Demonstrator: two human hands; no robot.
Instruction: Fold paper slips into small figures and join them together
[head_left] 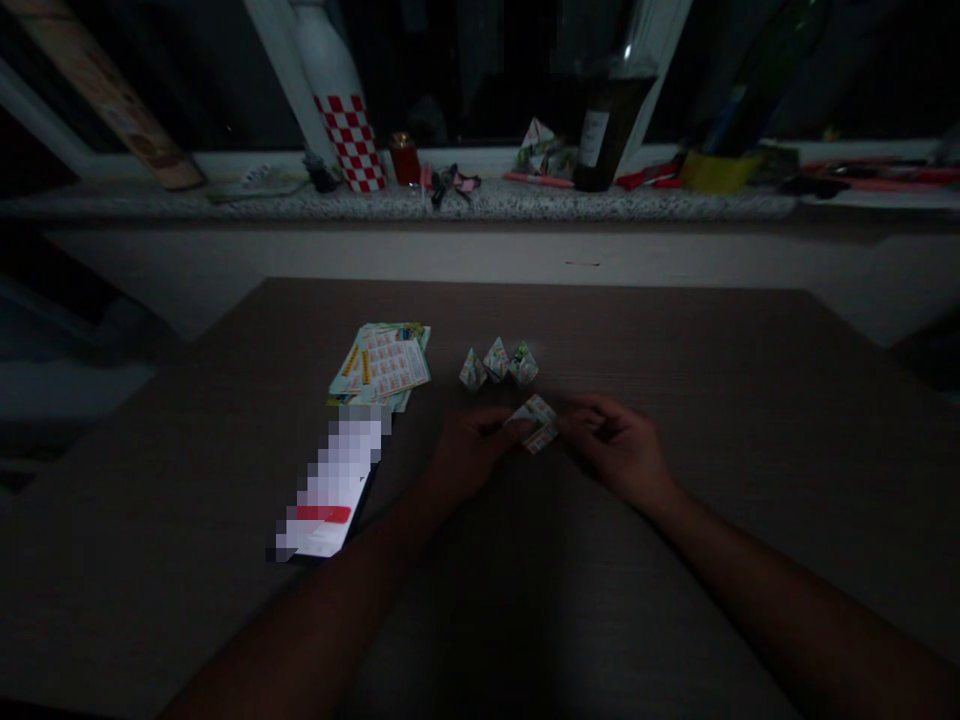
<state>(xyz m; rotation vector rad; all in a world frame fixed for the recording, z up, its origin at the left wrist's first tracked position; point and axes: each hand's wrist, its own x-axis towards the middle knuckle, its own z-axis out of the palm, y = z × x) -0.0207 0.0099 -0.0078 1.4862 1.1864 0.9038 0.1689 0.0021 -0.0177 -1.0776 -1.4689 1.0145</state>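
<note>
A small folded square of printed paper [537, 424] is held up between my two hands, one corner towards me. My left hand [476, 447] pinches its left corner between thumb and fingers. At the right corner, the thumb and fingertips of my right hand [616, 445] are closed on the paper's edge. Just beyond the hands stand three small folded paper pieces [497, 360] in a row, made of similar printed paper. To the left lies a loose stack of printed paper sheets [386, 362].
A lit phone [334, 485] lies left of my left forearm on the brown wooden table [712, 360]. Behind the table, a granite windowsill [495, 208] bears a red-and-white checked bottle [351, 140], a small red jar [404, 160], a dark bottle [600, 140] and a yellow container [718, 172].
</note>
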